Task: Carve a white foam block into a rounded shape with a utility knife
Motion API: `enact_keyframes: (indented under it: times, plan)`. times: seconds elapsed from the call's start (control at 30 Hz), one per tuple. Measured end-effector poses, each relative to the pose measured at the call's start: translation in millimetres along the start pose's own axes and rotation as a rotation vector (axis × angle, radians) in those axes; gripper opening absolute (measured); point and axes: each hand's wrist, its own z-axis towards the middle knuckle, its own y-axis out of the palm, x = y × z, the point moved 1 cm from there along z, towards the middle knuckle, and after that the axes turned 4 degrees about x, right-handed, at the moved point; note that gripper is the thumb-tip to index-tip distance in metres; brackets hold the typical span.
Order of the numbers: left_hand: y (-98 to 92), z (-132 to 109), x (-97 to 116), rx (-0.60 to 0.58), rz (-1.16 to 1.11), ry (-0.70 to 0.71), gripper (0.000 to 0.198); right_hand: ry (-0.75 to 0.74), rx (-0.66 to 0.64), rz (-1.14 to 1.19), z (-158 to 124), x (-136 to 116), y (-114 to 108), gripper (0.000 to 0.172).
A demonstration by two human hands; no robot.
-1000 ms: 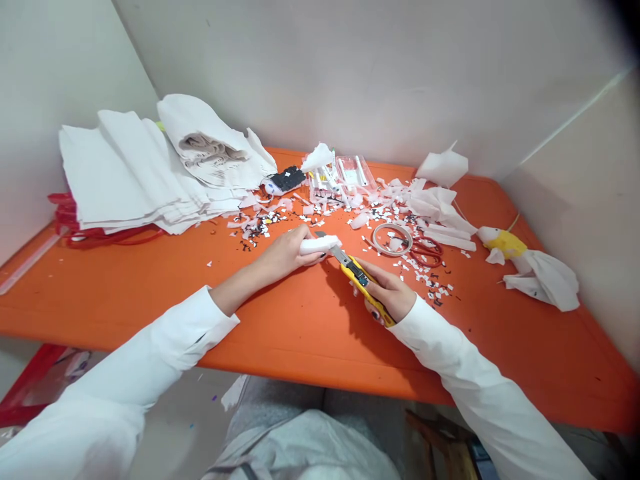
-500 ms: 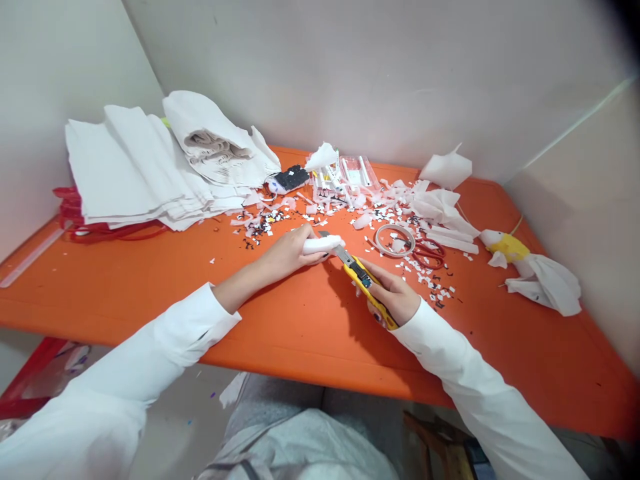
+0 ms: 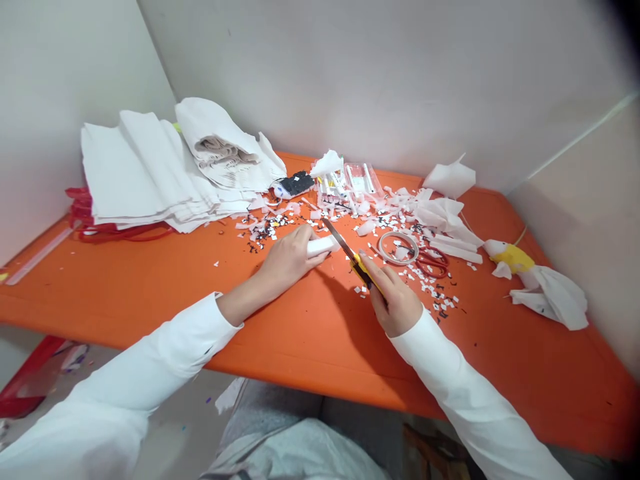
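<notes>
L hand (image 3: 290,259) grip holds white block (image 3: 321,247), ctr frame, long axis approx. L–R. R hand (image 3: 399,301) grip wrapped on knife (image 3: 361,270), lower R of block; blade (image 3: 339,237) slants up-L by block's free end, contact unclear.

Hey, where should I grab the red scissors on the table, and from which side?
Probably by the red handle loops, from the right: they lie with their rounded ends that way, while the pale ring sits close on the left. I can't make out the blades. Your right hand holds the yellow knife.
</notes>
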Motion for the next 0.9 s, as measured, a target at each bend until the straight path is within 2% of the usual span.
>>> enact_keyframes:
  times: [0.2,0.4,0.63,0.8,0.9]
  plan:
    - [0.1,1,-1,-0.004,0.005,-0.005,0.022,-0.030,-0.020,-0.040,-1,2,2,0.057]
    - [1.1,1,-1,0.024,-0.012,-0.001,0.026,0.060,-0.131,-0.196,0,-4,4,0.059]
    - [5.3,-3,4,-0.086,-0.013,0.039,0.024,0.080,-0.280,-0.477,3,-14,9,0.064]
    - [9.5,0,1,-0.090,0.019,0.014,0.025,0.097,-0.298,-0.490,1,-16,12,0.067]
    - [12.3,0,0,-0.088,0.038,0.069,0.023,0.103,-0.297,-0.475,5,-18,13,0.068]
